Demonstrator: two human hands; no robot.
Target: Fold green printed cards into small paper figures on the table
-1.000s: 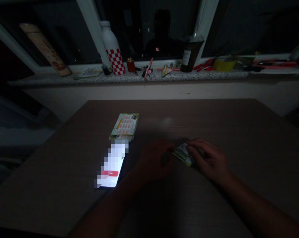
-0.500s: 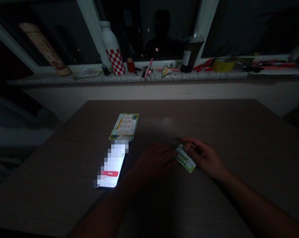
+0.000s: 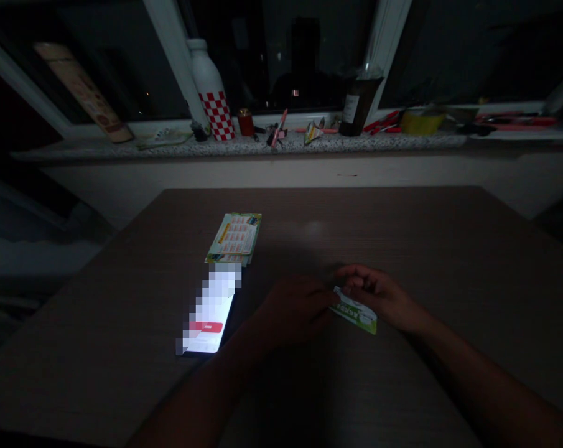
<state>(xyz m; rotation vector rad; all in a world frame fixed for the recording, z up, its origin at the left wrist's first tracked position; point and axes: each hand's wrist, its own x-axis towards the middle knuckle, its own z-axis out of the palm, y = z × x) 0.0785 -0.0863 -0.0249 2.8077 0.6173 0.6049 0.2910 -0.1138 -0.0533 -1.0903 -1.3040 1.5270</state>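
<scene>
A small green and white card (image 3: 359, 317) with printed lettering is between my hands, low over the table. Its left end is in the closed fingers of my left hand (image 3: 302, 305), which is mostly in shadow. My right hand (image 3: 386, 300) is at the card's upper edge, fingers curled and thumb against it. To the left, a phone (image 3: 209, 341) with a lit screen, partly blurred out, lies near my left forearm. Just beyond the phone lies a small stack of printed cards (image 3: 234, 238) with calendar-like grids.
Behind the brown table (image 3: 379, 218) runs a stone windowsill (image 3: 262, 146). On it stand a red-checked white bottle (image 3: 216, 106), a tan flask (image 3: 83, 90), a small red jar (image 3: 246, 122), a dark cup (image 3: 354, 112) and several pens (image 3: 277, 130). The room is dim.
The card has turned flatter, its right end swinging right and slightly down. My right hand has moved slightly downward. The phone and the card stack have stayed put.
</scene>
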